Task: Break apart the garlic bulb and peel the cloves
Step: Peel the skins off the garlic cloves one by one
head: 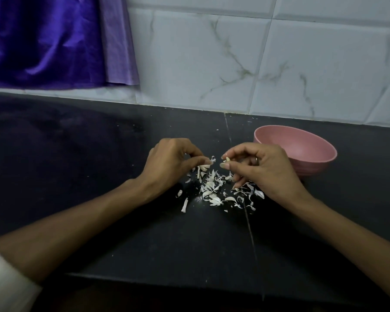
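Dark stone counter [122, 221] met white marbled wall tiles [212, 64]; purple cloth [43, 41] hung left. Left hand [167, 163] fingers pinched a garlic skin scrap [212, 159]; right hand [263, 167] pinched a pale garlic clove [227, 159]. Round pink bowl [302, 149] stood right.

pale garlic clove [227, 160] pinched above scattered white skins [214, 190]

The single head-worn camera is looking forward and down from close above, facing the dark stone countertop [99, 176] and the white marble-tiled wall [234, 64] behind.
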The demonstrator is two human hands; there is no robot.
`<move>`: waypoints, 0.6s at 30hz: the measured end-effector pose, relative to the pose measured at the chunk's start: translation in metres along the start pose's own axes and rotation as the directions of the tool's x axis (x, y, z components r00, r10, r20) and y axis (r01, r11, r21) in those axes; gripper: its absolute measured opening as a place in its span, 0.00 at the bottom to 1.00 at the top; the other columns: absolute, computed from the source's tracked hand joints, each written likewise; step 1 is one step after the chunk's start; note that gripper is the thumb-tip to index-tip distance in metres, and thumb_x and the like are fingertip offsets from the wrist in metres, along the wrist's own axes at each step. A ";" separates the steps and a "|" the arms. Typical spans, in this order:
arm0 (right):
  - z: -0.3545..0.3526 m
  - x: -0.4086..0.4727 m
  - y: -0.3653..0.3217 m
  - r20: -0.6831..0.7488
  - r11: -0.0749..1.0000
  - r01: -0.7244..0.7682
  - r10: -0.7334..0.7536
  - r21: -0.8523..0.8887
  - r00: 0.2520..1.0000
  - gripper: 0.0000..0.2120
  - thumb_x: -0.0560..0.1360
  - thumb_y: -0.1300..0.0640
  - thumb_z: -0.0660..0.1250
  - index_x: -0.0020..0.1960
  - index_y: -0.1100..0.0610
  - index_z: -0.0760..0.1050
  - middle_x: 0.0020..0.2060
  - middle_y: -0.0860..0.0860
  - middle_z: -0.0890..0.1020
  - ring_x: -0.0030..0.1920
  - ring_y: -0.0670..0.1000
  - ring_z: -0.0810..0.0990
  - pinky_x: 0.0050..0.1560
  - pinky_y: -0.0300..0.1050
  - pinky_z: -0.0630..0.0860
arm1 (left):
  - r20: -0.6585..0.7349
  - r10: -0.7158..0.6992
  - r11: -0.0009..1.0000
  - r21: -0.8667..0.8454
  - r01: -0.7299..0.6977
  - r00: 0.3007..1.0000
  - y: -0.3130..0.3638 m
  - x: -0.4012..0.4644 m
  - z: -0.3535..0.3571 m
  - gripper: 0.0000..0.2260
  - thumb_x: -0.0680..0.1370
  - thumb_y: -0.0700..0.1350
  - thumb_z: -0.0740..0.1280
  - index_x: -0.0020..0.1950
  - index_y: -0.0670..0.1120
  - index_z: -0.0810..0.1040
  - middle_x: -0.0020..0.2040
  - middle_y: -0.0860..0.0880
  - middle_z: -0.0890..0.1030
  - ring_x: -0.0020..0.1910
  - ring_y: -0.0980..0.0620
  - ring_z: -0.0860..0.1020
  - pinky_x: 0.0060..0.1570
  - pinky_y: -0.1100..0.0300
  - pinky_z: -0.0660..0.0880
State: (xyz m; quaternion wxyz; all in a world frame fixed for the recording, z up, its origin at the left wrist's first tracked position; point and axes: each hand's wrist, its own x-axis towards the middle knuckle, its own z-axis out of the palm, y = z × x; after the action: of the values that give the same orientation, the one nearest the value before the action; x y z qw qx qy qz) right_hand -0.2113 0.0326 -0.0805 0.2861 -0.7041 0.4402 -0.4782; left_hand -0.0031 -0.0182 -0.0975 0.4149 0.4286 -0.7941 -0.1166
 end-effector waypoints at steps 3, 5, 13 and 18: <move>0.001 -0.001 -0.001 -0.021 0.995 0.072 -0.074 -0.068 0.997 0.06 0.70 0.63 0.77 0.43 0.58 0.80 0.29 0.55 0.82 0.29 0.54 0.83 0.30 0.44 0.81 | 0.049 0.071 0.997 0.000 -0.071 0.996 -0.001 0.000 0.001 0.14 0.72 0.62 0.68 0.46 0.55 0.86 0.42 0.59 0.81 0.38 0.58 0.78 0.40 0.51 0.76; -0.001 0.000 -0.004 -0.018 0.986 0.127 -0.129 -0.111 0.991 0.06 0.70 0.63 0.77 0.43 0.60 0.80 0.29 0.55 0.82 0.29 0.54 0.83 0.30 0.44 0.81 | 0.037 0.108 0.994 0.029 -0.109 0.993 0.000 -0.002 0.001 0.12 0.72 0.60 0.67 0.47 0.55 0.86 0.45 0.59 0.81 0.39 0.57 0.79 0.40 0.48 0.77; -0.016 -0.001 -0.021 0.031 0.900 0.277 -0.284 -0.338 0.958 0.08 0.76 0.64 0.71 0.55 0.61 0.82 0.34 0.40 0.79 0.27 0.47 0.81 0.28 0.40 0.79 | 0.035 0.293 0.941 0.168 -0.295 0.955 0.021 -0.003 -0.001 0.11 0.77 0.55 0.67 0.50 0.52 0.85 0.52 0.56 0.81 0.37 0.60 0.76 0.36 0.52 0.78; -0.044 -0.007 -0.037 0.007 0.846 0.262 -0.292 -0.464 0.956 0.05 0.74 0.63 0.73 0.50 0.59 0.83 0.33 0.36 0.79 0.29 0.44 0.81 0.31 0.32 0.75 | 0.127 0.323 0.891 0.293 -0.347 0.938 0.048 0.007 0.003 0.21 0.77 0.64 0.62 0.42 0.48 0.85 0.46 0.56 0.83 0.34 0.56 0.77 0.32 0.54 0.75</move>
State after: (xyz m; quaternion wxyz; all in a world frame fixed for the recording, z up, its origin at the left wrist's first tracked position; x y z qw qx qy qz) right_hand -0.2403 0.0561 -0.0367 0.0249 -0.7920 0.4437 -0.4186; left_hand -0.0351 0.0051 -0.0697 0.3259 0.3404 -0.8794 0.0671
